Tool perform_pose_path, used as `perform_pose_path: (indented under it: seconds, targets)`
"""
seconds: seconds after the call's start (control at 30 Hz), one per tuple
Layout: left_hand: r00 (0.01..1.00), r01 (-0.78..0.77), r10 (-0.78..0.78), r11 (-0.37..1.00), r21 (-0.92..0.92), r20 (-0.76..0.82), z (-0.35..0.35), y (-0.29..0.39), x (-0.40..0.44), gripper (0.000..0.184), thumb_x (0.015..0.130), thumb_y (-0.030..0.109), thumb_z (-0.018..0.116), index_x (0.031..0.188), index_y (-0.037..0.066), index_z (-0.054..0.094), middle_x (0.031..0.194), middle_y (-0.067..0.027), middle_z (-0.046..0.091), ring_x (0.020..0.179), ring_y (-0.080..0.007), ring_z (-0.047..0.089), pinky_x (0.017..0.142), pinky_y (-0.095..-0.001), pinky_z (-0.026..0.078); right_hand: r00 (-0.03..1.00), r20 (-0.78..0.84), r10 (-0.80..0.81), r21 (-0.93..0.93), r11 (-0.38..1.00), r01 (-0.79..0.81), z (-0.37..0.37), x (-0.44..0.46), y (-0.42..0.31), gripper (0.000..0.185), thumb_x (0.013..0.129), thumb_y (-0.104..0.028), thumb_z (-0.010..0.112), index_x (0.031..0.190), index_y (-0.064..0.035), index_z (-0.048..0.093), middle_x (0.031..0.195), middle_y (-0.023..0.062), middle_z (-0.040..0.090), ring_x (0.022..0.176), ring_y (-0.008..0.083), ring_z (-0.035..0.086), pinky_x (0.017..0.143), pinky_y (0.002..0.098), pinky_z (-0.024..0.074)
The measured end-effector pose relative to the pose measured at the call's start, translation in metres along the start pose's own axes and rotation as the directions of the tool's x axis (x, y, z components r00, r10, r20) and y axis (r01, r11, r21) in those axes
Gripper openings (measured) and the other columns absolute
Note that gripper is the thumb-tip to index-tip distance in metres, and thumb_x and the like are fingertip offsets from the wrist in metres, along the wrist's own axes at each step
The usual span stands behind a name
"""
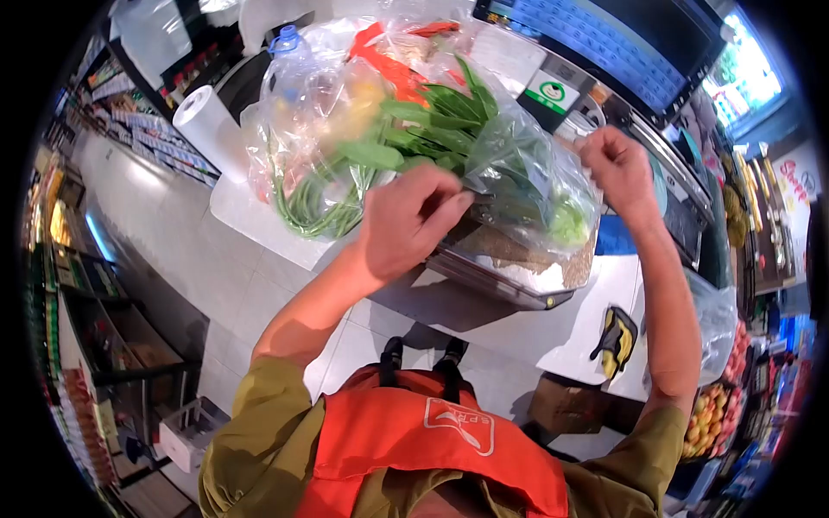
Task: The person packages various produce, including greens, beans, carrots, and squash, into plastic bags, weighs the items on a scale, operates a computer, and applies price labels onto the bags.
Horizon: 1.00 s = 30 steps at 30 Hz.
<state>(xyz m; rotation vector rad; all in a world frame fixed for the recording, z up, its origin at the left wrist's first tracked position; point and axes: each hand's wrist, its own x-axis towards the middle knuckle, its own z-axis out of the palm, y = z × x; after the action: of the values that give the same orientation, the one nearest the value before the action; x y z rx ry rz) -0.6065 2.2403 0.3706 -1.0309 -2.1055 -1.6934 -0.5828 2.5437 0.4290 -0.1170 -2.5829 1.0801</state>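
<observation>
A clear plastic bag [518, 168] with leafy greens [445, 116] lies on the scale [501, 250]; the leaves stick out at its left and a pale green base shows at its right end. My left hand [414, 211] is closed at the bag's left edge, thumb and fingers pinched together. At the bag's right edge my right hand [617, 168] is closed too, its fingers curled toward the plastic. Left of the greens, another clear bag [319, 147] holds long green beans [319, 207].
A white paper roll [207, 125] stands at the counter's left. Behind the bags are a blue-capped bottle [287, 43], an orange-red bag [389, 65] and a screen [604, 43]. A yellow and black item [616, 343] lies at the counter's right front. Shelves line the left side.
</observation>
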Motion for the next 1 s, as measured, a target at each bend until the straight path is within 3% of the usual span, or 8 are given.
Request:
perform_pose_path:
  seconds: [0.23, 0.33, 0.47, 0.53, 0.63, 0.73, 0.83, 1.0]
  targets:
    - [0.859, 0.502, -0.51, 0.854, -0.138, -0.03, -0.056, -0.083, -0.037, 0.013, 0.091, 0.013, 0.065, 0.092, 0.001, 0.063, 0.073, -0.0025, 0.064, 0.061, -0.0083, 0.056, 0.054, -0.0264, 0.045, 0.968, 0.251, 0.026, -0.015, 1.0, -0.023, 0.051, 0.12, -0.053, 0.047, 0.095, -0.047, 0.058, 0.106, -0.002, 0.066, 0.096, 0.0021, 0.064, 0.093, 0.0118, 0.055, 0.085, 0.0274, 0.0436]
    - [0.709, 0.703, -0.693, 0.685, -0.191, 0.129, -0.06, -0.076, -0.025, 0.015, 0.092, 0.013, 0.062, 0.094, -0.002, 0.064, 0.072, -0.0064, 0.064, 0.059, -0.0095, 0.056, 0.053, -0.0269, 0.047, 0.858, 0.459, -0.23, -0.014, 0.964, 0.266, 0.083, 0.159, -0.03, 0.04, 0.091, -0.041, 0.064, 0.101, -0.0029, 0.067, 0.091, 0.002, 0.063, 0.086, 0.0096, 0.054, 0.079, 0.0256, 0.0438]
    - [0.748, 0.658, -0.649, 0.752, -0.036, 0.138, -0.057, -0.082, 0.005, 0.023, 0.09, 0.016, 0.065, 0.107, -0.001, 0.064, 0.075, -0.0047, 0.064, 0.059, -0.0128, 0.057, 0.056, -0.0299, 0.049, 0.909, 0.414, -0.046, 0.03, 0.999, 0.037, 0.108, 0.15, -0.055, 0.013, 0.09, -0.016, 0.063, 0.085, -0.0048, 0.066, 0.072, 0.0011, 0.064, 0.062, 0.0066, 0.056, 0.057, 0.0248, 0.0451]
    - [0.73, 0.654, -0.646, 0.755, 0.047, 0.224, -0.056, -0.079, 0.02, 0.029, 0.089, 0.017, 0.067, 0.113, 0.001, 0.063, 0.082, -0.0057, 0.065, 0.063, -0.015, 0.059, 0.059, -0.0327, 0.05, 0.892, 0.451, -0.024, 0.194, 0.978, -0.072, 0.103, 0.144, -0.065, 0.019, 0.094, -0.022, 0.062, 0.096, -0.004, 0.066, 0.077, 0.0002, 0.064, 0.068, 0.0068, 0.058, 0.064, 0.0232, 0.0477]
    - [0.987, 0.132, -0.103, 0.957, -0.257, 0.124, -0.028, -0.122, 0.011, 0.036, 0.085, 0.013, 0.07, 0.119, 0.003, 0.061, 0.099, -0.0097, 0.065, 0.079, -0.0179, 0.061, 0.069, -0.0368, 0.052, 0.878, 0.478, 0.023, 0.384, 0.894, -0.232, 0.088, 0.139, -0.079, 0.024, 0.099, -0.022, 0.056, 0.11, -0.0016, 0.064, 0.082, 0.0028, 0.065, 0.073, 0.0091, 0.063, 0.071, 0.0232, 0.0535]
    - [0.948, 0.208, -0.156, 0.963, -0.17, 0.277, -0.038, -0.102, 0.016, 0.035, 0.083, 0.005, 0.07, 0.116, 0.002, 0.061, 0.113, -0.0157, 0.061, 0.094, -0.0239, 0.061, 0.077, -0.0385, 0.052, 0.882, 0.462, 0.093, 0.607, 0.692, -0.391, 0.074, 0.126, -0.097, 0.022, 0.096, -0.017, 0.058, 0.109, 0.0004, 0.064, 0.087, 0.0068, 0.068, 0.079, 0.0133, 0.066, 0.076, 0.0278, 0.058]
    - [0.959, 0.222, -0.246, 0.961, 0.168, 0.141, -0.022, -0.107, 0.017, 0.032, 0.082, 0.001, 0.067, 0.113, 0.002, 0.061, 0.114, -0.018, 0.06, 0.092, -0.0296, 0.061, 0.078, -0.0378, 0.052, 0.932, 0.356, 0.065, 0.69, 0.654, -0.309, 0.066, 0.123, -0.1, 0.027, 0.093, -0.023, 0.064, 0.109, -0.0018, 0.063, 0.089, 0.0077, 0.069, 0.081, 0.0133, 0.066, 0.073, 0.0294, 0.0558]
    - [0.998, -0.059, 0.059, 0.998, -0.02, 0.02, -0.03, -0.119, 0.031, 0.026, 0.085, 0.002, 0.066, 0.111, 0.002, 0.061, 0.098, -0.0153, 0.062, 0.08, -0.0291, 0.062, 0.075, -0.0351, 0.052, 0.96, 0.278, 0.025, 0.869, 0.42, -0.262, 0.036, 0.121, -0.108, 0.012, 0.088, -0.012, 0.069, 0.091, -0.0014, 0.063, 0.079, 0.0094, 0.067, 0.077, 0.0213, 0.069, 0.074, 0.0362, 0.0594]
